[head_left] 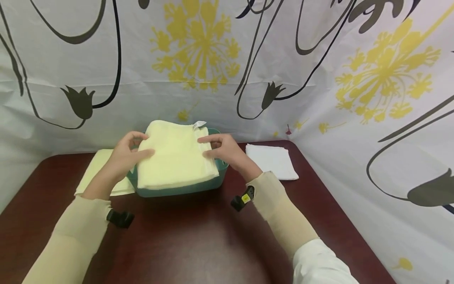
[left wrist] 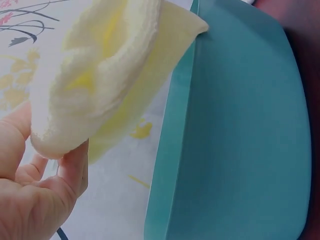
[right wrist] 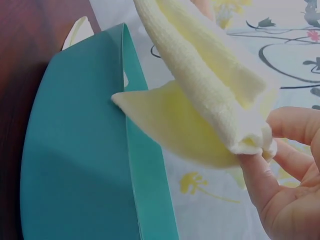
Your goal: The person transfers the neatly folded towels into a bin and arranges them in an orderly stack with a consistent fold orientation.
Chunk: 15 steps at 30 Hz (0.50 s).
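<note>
A folded pale yellow towel (head_left: 173, 154) with a small white tag is held over a teal basket (head_left: 177, 191). My left hand (head_left: 124, 154) pinches its left edge between thumb and fingers. At the opposite edge, my right hand (head_left: 225, 149) grips it near the tag. In the left wrist view the thick folded layers of the towel (left wrist: 100, 65) rise above the basket rim, held by the left hand (left wrist: 45, 185). One corner of the towel (right wrist: 145, 107) droops across the basket's wall (right wrist: 75, 145) in the right wrist view, with the right hand (right wrist: 285, 175) at the folded end.
Another yellow folded cloth (head_left: 122, 188) lies on the dark red table (head_left: 191, 240), left of the basket. A white folded cloth (head_left: 273, 161) lies to the right. A patterned curtain (head_left: 142, 79) hangs right behind the table's far edge.
</note>
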### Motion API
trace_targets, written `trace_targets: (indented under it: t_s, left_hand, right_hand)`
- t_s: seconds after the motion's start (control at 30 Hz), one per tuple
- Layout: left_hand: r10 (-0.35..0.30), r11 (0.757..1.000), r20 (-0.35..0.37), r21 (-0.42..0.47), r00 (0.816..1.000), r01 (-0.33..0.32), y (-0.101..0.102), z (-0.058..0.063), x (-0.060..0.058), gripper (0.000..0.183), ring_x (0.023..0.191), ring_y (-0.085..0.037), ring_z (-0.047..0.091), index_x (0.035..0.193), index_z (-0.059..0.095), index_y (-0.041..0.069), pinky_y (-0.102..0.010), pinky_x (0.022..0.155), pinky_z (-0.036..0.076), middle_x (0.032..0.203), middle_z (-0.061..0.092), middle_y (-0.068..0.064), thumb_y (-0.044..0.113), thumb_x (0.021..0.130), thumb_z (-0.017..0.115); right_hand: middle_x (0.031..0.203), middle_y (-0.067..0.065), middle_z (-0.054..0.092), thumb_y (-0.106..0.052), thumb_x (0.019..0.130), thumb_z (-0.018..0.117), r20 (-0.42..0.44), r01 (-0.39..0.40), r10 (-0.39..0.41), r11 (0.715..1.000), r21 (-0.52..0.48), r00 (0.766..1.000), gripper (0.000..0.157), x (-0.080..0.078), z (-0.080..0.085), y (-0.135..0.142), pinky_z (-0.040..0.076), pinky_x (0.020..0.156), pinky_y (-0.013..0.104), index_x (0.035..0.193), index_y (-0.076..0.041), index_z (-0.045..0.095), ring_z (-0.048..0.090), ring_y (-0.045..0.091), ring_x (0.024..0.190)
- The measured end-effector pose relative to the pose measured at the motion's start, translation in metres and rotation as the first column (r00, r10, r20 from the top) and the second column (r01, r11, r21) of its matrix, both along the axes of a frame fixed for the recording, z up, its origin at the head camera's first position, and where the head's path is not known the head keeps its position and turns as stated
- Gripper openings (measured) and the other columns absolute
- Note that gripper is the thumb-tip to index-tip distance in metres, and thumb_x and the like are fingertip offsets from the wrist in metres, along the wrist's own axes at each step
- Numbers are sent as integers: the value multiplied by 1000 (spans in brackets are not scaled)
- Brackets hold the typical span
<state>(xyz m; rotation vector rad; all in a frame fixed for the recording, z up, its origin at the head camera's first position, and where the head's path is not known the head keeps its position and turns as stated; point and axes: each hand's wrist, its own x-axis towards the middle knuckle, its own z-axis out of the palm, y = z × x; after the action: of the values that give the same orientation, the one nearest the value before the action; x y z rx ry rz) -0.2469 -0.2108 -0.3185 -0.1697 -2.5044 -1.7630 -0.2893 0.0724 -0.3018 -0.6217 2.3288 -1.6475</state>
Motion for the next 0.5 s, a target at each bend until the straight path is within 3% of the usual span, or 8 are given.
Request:
trace_targets:
  t_s: [0.13, 0.23, 0.3, 0.4, 0.5]
  left_hand:
    - [11, 1000, 17, -8, 1000, -10, 2, 2, -6, 41, 80, -15, 54, 119, 42, 9, -27, 62, 47, 111, 39, -13, 17, 86, 65]
    - [4, 1000, 32, -13, 999, -3, 4, 2, -10, 45, 80, -16, 53, 122, 40, 6, -28, 62, 48, 111, 38, -14, 17, 86, 65]
    - [-2, 1000, 39, -21, 999, 2, 4, 2, -13, 49, 82, -17, 53, 125, 38, 4, -28, 63, 48, 112, 38, -15, 17, 86, 65]
    - [3, 999, 39, -39, 999, -1, 5, 2, -18, 53, 85, -19, 51, 127, 36, 1, -27, 63, 48, 116, 39, -18, 17, 86, 65]
    - [13, 999, 46, -42, 999, -11, 5, 3, -23, 53, 90, -24, 48, 128, 36, 1, -26, 64, 48, 120, 38, -20, 16, 86, 64]
  right_hand:
    - [62, -4, 43, -2, 80, 69, 8, 2, -2, 1000, -4, 1000, 37, -5, -1, 1, 40, 62, 28, 116, -11, 65, 31, 13, 60]
    - [54, -3, 25, -3, 80, 68, 4, -7, 7, 1000, -2, 1000, 37, -9, -2, 3, 37, 61, 33, 116, -10, 65, 19, 14, 54]
    - [54, -2, 21, -4, 81, 68, 3, -11, 11, 1000, -6, 1000, 37, -12, -3, 4, 36, 62, 37, 116, -10, 64, 16, 14, 52]
    - [54, -2, 20, -4, 81, 68, 4, -13, 13, 1000, -4, 1000, 37, -17, -3, 4, 35, 62, 38, 117, -9, 64, 14, 15, 50]
    - [56, -4, 32, -4, 80, 68, 17, -2, 2, 1000, 8, 1000, 37, -22, -2, 4, 42, 65, 36, 117, -11, 64, 25, 13, 53]
